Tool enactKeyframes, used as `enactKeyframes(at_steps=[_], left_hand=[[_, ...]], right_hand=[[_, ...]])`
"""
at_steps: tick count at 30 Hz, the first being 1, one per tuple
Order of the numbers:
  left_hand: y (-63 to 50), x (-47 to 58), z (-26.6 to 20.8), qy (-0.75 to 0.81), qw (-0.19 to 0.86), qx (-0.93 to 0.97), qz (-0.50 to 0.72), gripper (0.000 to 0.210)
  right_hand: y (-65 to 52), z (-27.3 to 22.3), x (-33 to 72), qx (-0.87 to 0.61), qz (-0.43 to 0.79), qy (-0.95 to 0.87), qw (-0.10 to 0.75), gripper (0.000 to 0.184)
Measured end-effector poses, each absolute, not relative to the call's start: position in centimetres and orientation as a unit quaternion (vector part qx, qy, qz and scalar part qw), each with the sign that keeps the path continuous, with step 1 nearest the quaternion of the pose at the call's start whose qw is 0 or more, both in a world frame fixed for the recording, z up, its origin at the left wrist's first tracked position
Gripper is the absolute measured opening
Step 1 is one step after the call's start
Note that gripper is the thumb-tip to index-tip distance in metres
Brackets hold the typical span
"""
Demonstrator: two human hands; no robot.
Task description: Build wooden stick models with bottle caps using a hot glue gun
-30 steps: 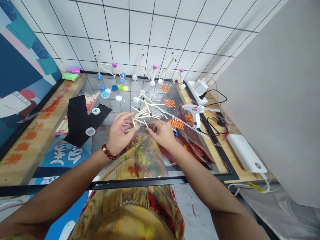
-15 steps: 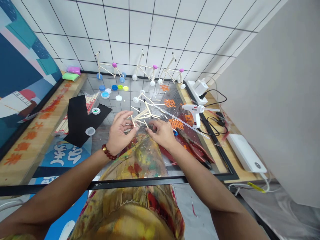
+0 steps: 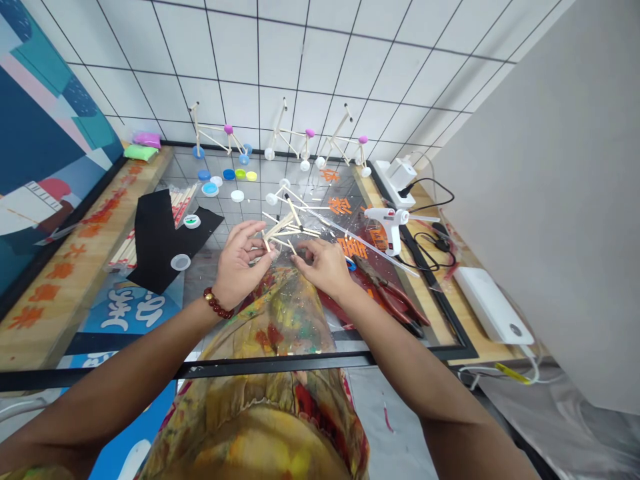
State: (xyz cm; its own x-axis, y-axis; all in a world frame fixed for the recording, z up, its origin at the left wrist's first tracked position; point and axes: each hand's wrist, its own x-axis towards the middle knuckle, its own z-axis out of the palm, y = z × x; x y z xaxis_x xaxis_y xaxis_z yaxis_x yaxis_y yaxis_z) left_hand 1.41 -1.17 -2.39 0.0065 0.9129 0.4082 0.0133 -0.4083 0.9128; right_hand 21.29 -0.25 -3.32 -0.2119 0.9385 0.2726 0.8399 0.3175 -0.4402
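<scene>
Between my hands is a small frame of thin wooden sticks (image 3: pixel 283 231), with a dark-tipped stick rising from it. My left hand (image 3: pixel 243 257) closes its thumb and fingers on the left end of this frame. Opposite it, my right hand (image 3: pixel 324 265) pinches a short wooden stick (image 3: pixel 291 247) at the frame's near side; whether that stick is joined to the frame I cannot tell. Just beyond lies another stick piece (image 3: pixel 296 194) with clear caps as wheels. Loose sticks lie partly hidden under the held frame.
Three finished stick bicycles (image 3: pixel 289 139) stand along the tiled wall. Bottle caps (image 3: pixel 237 196) and black sheet (image 3: pixel 155 240) lie to the left. On the right are a glue gun (image 3: pixel 387 223), pliers (image 3: pixel 395 293), a power strip (image 3: pixel 387 183) and a white box (image 3: pixel 493 307).
The stick frame has tipped slightly, its dark-tipped stick leaning a little further left. Both hands keep almost the same place and grip.
</scene>
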Motion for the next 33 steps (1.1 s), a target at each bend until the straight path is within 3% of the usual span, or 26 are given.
enactKeyframes(at_steps=[33], left_hand=[[-1.23, 1.44, -2.22, 0.388, 0.384, 0.599, 0.586, 0.044]], right_hand=[[-0.25, -3.35, 21.43, -0.569, 0.094, -0.78, 0.242, 0.024]])
